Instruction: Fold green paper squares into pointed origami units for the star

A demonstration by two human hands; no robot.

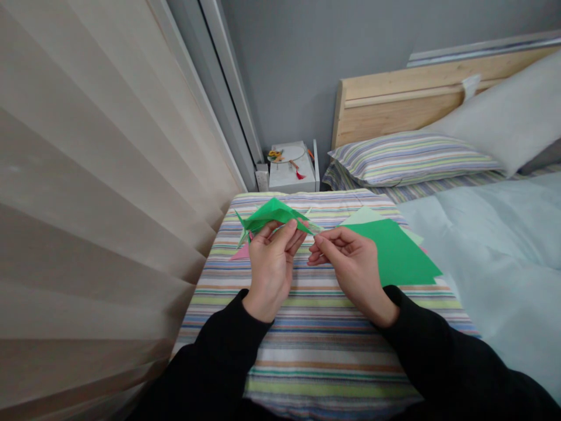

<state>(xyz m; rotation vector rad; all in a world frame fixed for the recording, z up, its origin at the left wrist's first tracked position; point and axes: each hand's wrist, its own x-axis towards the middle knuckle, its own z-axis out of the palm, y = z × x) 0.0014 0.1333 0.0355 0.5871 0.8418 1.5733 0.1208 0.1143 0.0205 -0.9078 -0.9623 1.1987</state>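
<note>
My left hand is closed around a folded piece of green paper, thumb in front and fingers behind. The folded paper has a raised peak in the middle and narrow points at its ends. At its right tip, my right hand pinches with thumb and forefinger; the tip is partly covered by the fingers. Behind the left hand, a pale green folded piece and a pink paper piece show in part. Right of my right hand lies a stack of green paper sheets, with lighter sheets under it.
A striped cloth covers the table under my hands. Pleated curtain hangs close on the left. The bed with a striped pillow is on the right. Beyond the table stands a white nightstand with small ornaments.
</note>
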